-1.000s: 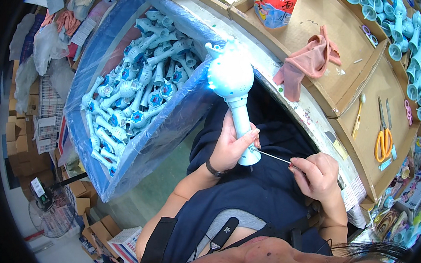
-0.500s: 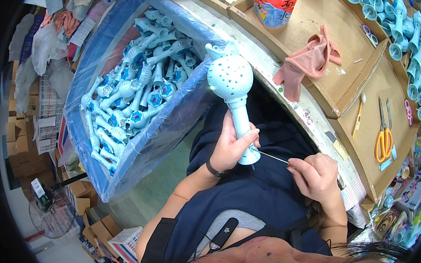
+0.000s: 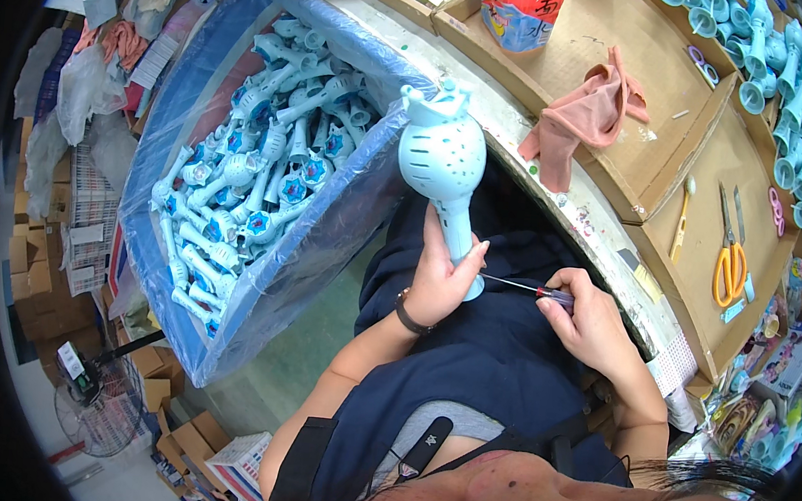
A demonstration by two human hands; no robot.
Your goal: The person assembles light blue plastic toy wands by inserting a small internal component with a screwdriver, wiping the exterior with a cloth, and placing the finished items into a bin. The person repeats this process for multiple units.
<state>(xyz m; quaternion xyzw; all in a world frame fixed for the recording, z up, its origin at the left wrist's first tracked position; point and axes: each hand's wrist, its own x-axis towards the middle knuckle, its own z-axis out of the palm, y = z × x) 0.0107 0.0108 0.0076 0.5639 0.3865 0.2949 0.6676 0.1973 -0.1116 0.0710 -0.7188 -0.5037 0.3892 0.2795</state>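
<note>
"What's in the head view?"

"The left hand [image 3: 442, 287] is wrapped round the narrow handle of a pale blue wand [image 3: 442, 155], globe up over the lap, between the right-hand side of the bin [image 3: 326, 245] and the near edge of the tabletop [image 3: 418, 40]. The right hand [image 3: 593, 324] has its fingers clamped on a screwdriver [image 3: 557, 298]."

"Where's the tip?"

"By the wand's flared foot, close to the left fingers — whether it sits in anything, I can't tell."

"So what could go wrong?"

"A slip, I'd say. The shaft meets the foot from the side, so a crooked push could skid across the curved plastic, scratching it or jabbing those fingers."

"And the wand?"

"That one grip seems its only support. The globe is the bulky end, so a hard twist might swing it into the bin's upper right corner."

"Anything else?"

"Something small coming loose could vanish into the dark apron [image 3: 504, 372] — same colour, deep folds."
</note>
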